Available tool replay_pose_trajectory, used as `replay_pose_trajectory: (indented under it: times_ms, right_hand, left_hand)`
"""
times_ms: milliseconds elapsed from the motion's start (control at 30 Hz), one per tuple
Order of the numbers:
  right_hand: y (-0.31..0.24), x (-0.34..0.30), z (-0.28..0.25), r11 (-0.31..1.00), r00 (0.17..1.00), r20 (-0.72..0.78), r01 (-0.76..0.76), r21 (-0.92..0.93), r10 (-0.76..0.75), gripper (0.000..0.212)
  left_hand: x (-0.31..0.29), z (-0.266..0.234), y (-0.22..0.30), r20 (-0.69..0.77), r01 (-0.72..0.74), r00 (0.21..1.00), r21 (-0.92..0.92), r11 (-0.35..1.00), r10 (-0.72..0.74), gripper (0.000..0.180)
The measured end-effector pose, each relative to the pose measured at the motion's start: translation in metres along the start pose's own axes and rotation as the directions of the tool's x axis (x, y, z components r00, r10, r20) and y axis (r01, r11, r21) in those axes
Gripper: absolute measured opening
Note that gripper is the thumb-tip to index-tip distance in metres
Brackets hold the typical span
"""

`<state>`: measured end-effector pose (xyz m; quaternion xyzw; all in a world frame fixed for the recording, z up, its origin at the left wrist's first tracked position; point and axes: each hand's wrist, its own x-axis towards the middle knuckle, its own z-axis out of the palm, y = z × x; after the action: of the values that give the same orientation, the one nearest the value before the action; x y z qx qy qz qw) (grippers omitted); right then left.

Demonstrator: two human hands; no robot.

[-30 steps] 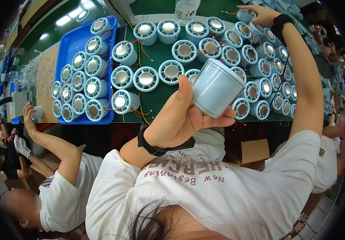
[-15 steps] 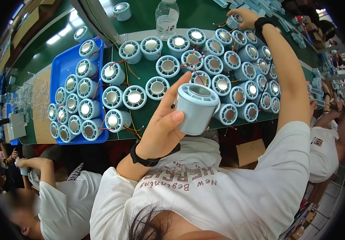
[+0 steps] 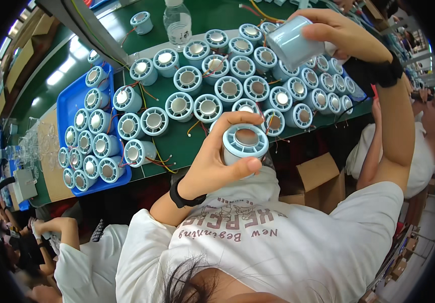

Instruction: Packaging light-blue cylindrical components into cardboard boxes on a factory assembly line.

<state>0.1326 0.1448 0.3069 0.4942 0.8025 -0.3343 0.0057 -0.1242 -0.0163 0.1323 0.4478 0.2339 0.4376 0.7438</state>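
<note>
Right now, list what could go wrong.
The right hand holds a raised cylinder over the crowded cylinders; lowering it there might knock some. The left hand holds a near cylinder by the table's front edge, where a slip could drop it. Loose wires might snag.

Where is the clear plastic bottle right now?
In the head view, the clear plastic bottle stands near the top edge, left of centre, with a lone light-blue cylinder to its left and the crowded light-blue cylinders below it in the picture.
</note>
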Motion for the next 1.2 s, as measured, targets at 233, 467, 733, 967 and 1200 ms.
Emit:
replay_pose_trajectory:
  times_ms: [233,467,733,967,1200]
  right_hand:
    - [-0.017,-0.08,0.083,0.934,0.959,0.127,-0.275,0.227,0.251,0.055]
    - [0.021,-0.147,0.132,0.713,0.887,0.104,-0.428,0.555,0.451,0.052]
    - [0.099,-0.27,0.2,0.604,0.626,-0.22,-0.505,0.617,0.748,0.046]
    - [0.259,-0.33,0.349,0.484,0.309,-0.418,-0.764,0.426,0.854,0.051]
    - [0.329,-0.272,0.443,0.276,0.049,-0.419,-0.82,0.502,0.906,0.03]
  left_hand:
    - [0.004,0.032,-0.023,0.338,-0.451,0.882,0.399,0.798,0.329,0.085]
    - [0.003,0.063,-0.054,0.329,0.087,0.936,0.129,0.988,-0.126,0.097]
    - [0.048,0.094,-0.104,0.624,-0.261,0.78,0.403,0.877,-0.055,0.077]
    - [0.079,0.146,-0.172,0.79,-0.444,0.59,0.492,0.749,-0.169,0.071]
    - [0.047,0.174,-0.254,0.778,-0.326,0.26,0.629,0.706,-0.573,0.082]
